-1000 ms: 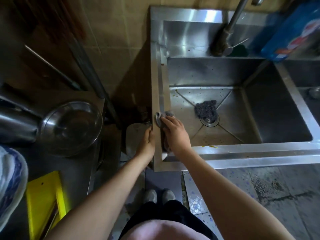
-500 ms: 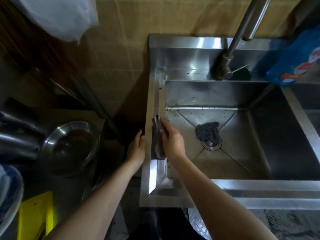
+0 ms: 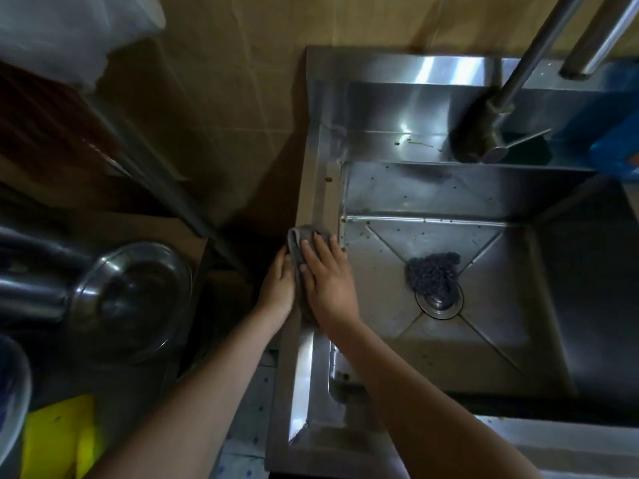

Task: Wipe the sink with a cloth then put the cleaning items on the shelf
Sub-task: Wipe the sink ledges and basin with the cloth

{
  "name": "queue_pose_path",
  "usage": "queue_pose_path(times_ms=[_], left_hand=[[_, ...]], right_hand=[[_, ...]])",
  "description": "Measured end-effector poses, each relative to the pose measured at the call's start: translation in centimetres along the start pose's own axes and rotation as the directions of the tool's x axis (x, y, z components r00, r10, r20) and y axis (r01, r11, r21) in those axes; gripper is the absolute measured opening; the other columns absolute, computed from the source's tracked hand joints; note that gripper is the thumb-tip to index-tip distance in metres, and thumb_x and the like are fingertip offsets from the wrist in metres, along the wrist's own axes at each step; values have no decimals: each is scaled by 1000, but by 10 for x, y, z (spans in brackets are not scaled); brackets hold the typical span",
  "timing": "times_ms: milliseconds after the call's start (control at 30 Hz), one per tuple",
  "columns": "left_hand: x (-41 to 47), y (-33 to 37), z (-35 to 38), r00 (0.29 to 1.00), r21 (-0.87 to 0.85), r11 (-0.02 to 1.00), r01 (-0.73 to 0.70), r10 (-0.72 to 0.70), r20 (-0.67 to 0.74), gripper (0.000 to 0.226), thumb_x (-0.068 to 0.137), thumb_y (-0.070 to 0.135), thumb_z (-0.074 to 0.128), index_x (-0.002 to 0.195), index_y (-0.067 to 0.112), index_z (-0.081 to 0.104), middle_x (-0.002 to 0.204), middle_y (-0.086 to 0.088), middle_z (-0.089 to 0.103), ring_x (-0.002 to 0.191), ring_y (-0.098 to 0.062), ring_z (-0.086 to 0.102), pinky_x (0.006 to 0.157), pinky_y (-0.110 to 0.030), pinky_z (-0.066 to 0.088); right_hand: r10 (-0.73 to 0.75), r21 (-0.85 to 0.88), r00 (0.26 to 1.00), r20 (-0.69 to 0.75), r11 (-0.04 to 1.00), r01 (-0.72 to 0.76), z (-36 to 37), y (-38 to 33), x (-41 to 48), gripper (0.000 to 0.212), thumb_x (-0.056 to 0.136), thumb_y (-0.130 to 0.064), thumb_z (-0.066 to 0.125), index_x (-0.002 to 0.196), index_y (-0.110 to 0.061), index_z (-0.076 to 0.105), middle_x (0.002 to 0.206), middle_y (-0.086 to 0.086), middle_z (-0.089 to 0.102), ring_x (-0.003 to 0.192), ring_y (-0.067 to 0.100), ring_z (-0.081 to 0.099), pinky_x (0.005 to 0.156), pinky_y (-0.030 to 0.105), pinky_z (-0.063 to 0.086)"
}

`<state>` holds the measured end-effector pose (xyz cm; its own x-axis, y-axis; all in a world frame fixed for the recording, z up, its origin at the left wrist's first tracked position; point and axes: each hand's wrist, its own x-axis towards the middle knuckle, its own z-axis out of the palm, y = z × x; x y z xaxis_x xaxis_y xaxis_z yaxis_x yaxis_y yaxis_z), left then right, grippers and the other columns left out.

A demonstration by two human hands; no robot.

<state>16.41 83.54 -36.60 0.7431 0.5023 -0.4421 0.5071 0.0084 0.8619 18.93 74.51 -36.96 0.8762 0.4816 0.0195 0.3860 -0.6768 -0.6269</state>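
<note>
stainless steel sink, its basin flecked with food specks, fills the right of the frame under a swivel tap. on its left rim a person works with both bare hands. right hand lies flat on a grey cloth, fingers straight and slightly spread, pressing it onto the ledge. left hand sits just beside, along the rim's outer edge, fingers straight and together, tips touching the cloth's folded side. the cloth looks soft, limp and light, likely damp, so it should bunch and skid on smooth steel; a broad palm over its middle suits wiping, a pinch at the fold suits lifting. steel wool scourer rests over the drain, apart from both hands; light and springy by the look, best plucked from its top.
</note>
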Motion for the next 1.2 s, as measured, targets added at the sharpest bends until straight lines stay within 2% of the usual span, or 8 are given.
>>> queue_pose_path(times_ms=[167,267,333,433,533,767,1000,1200], left_hand=[[12,-4,2,993,40,993,114,-113,-27,57,80,58,24,130,39,44,130,-3,52,116,-19,49,101,-34,38],[10,7,6,992,-12,994,107,-108,-63,40,97,42,27,128,27,49,110,2,51,101,-10,49,69,0,36],[7,13,7,996,18,997,76,-76,-50,39,102,25,24,132,15,45,109,2,48,97,-6,44,56,5,31],[8,7,7,998,57,998,23,-20,-56,40,102,26,24,134,17,45,126,-3,54,112,-10,49,77,-8,33],[9,2,8,997,59,998,10,-6,-71,39,101,30,27,135,23,45,132,-4,54,121,-19,50,88,-17,32],[6,5,7,999,95,995,12,-8,-45,42,101,29,24,140,17,38,139,-7,46,126,-19,42,83,-10,25],[11,3,5,995,96,994,59,-50,-90,40,101,28,28,132,15,48,134,-10,53,123,-22,48,79,-12,28],[11,6,6,996,109,993,41,-32,-79,38,101,28,29,129,18,51,127,-10,58,114,-23,54,74,-12,30]], right_hand=[[23,-159,996,91,987,-8,1,-1,4,54,93,-44,12,146,-35,19,157,2,14,145,24,0,112,35,-7],[42,-181,998,46,983,-33,2,-4,11,54,94,-44,14,145,-33,27,155,4,23,144,27,10,112,35,-4],[55,-188,998,33,981,-48,3,-1,20,54,94,-44,16,144,-32,30,154,4,25,143,27,13,114,36,0],[66,-145,997,-32,987,-70,7,5,39,51,94,-42,25,140,-27,41,148,8,36,140,31,24,115,46,20],[62,-142,996,-61,987,-70,7,11,65,50,94,-40,27,139,-23,43,146,10,38,139,32,26,114,44,23],[93,-146,994,-57,984,-101,0,15,99,45,99,-35,35,143,-23,35,151,7,31,142,27,15,115,34,9],[83,-115,989,-126,989,-98,10,4,40,51,93,-39,32,134,-16,50,137,15,49,134,37,34,111,40,25],[145,-152,986,-78,976,-155,11,-1,27,52,93,-44,26,139,-26,43,145,7,42,139,31,27,112,47,25]])
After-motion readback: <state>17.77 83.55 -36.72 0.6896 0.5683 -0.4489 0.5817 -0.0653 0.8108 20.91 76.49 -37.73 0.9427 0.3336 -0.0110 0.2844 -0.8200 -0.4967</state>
